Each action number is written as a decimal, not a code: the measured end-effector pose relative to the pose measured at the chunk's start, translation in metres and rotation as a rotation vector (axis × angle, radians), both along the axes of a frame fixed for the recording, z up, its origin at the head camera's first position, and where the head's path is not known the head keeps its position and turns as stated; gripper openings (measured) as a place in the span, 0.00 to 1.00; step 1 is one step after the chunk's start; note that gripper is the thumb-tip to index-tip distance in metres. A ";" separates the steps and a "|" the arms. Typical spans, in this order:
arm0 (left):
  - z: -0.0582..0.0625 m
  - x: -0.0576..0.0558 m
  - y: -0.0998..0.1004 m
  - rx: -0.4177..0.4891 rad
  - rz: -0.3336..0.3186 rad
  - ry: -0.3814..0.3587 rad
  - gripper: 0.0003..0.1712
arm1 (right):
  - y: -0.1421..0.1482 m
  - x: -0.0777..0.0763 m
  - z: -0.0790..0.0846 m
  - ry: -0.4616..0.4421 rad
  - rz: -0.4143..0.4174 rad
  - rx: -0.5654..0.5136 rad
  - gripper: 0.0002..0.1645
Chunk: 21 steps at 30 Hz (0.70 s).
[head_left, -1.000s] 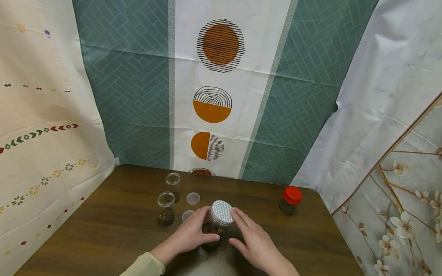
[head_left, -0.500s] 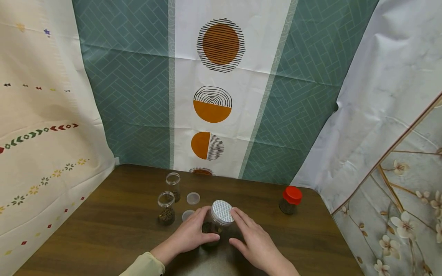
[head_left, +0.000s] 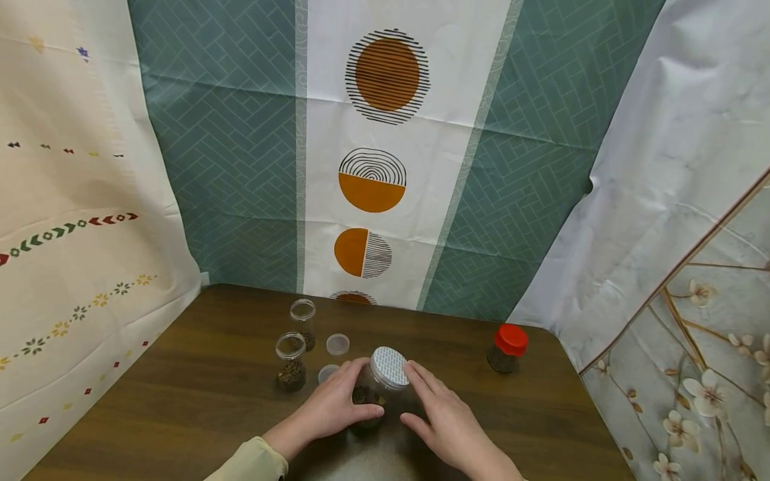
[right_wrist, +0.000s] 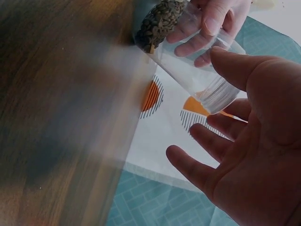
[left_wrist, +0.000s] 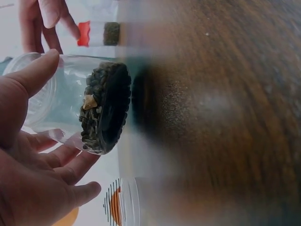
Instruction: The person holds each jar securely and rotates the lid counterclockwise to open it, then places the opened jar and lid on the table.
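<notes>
A clear jar (left_wrist: 73, 77) holds a layer of dark pellet-like bits (left_wrist: 94, 113) at its bottom. Its top (head_left: 390, 367) is white with a fine grey pattern. My left hand (head_left: 331, 406) grips the jar, thumb on the near side and fingers behind. My right hand (head_left: 444, 417) is at the jar's right, fingers extended and spread, fingertips at the edge of the top; whether they touch it is hard to tell. In the right wrist view the jar stretches between both hands. Whether its base touches the table cannot be told.
Two uncapped clear jars, a nearer one (head_left: 291, 375) and a farther one (head_left: 303, 319), stand left with dark contents. Two translucent round lids, one (head_left: 337, 344) behind the other (head_left: 327, 372), lie beside them. A red-capped jar (head_left: 510, 347) stands right. Fabric hangs behind the brown table (head_left: 198, 401).
</notes>
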<state>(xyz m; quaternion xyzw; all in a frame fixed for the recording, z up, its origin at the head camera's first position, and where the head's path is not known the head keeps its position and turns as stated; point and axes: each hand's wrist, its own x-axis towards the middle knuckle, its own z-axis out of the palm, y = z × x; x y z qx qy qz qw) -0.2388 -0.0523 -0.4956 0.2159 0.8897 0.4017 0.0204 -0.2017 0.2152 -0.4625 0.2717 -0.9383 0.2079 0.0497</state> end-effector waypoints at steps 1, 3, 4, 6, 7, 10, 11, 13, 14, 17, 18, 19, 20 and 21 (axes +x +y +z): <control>0.000 0.000 0.000 -0.002 0.001 0.002 0.55 | 0.000 0.000 0.000 -0.001 0.000 0.001 0.50; 0.000 0.000 0.000 -0.008 0.003 0.004 0.55 | 0.001 0.000 -0.001 -0.003 -0.001 -0.001 0.50; 0.001 -0.001 0.000 -0.011 0.005 0.005 0.55 | 0.001 0.000 -0.001 -0.003 -0.001 -0.002 0.50; 0.001 -0.001 0.001 -0.016 0.011 0.007 0.55 | 0.002 0.000 -0.001 -0.001 -0.001 -0.001 0.50; 0.001 -0.001 0.001 -0.018 0.013 0.008 0.54 | 0.002 0.001 -0.001 -0.002 -0.002 0.001 0.50; 0.001 -0.001 0.001 -0.023 0.017 0.014 0.53 | 0.002 0.002 -0.002 0.005 -0.008 0.003 0.49; 0.001 -0.001 0.001 -0.025 0.018 0.016 0.52 | 0.002 0.002 -0.002 0.007 -0.009 0.002 0.49; 0.002 -0.001 0.000 -0.030 0.016 0.018 0.52 | 0.002 0.003 -0.002 0.012 -0.011 0.002 0.49; 0.002 -0.001 0.000 -0.032 0.014 0.019 0.51 | 0.002 0.003 -0.002 0.013 -0.012 0.002 0.49; 0.002 0.000 0.000 -0.037 0.014 0.023 0.51 | 0.003 0.004 -0.002 0.012 -0.013 0.006 0.48; 0.003 0.000 0.000 -0.037 0.014 0.025 0.51 | 0.003 0.005 -0.002 0.009 -0.013 0.008 0.48; 0.003 0.000 0.001 -0.037 0.015 0.027 0.51 | 0.003 0.005 -0.002 0.004 -0.014 0.010 0.48; 0.003 0.000 0.001 -0.038 0.016 0.030 0.51 | 0.004 0.005 -0.002 -0.001 -0.015 0.011 0.48; 0.003 0.001 0.001 -0.040 0.017 0.033 0.51 | 0.004 0.005 -0.002 -0.007 -0.016 0.012 0.47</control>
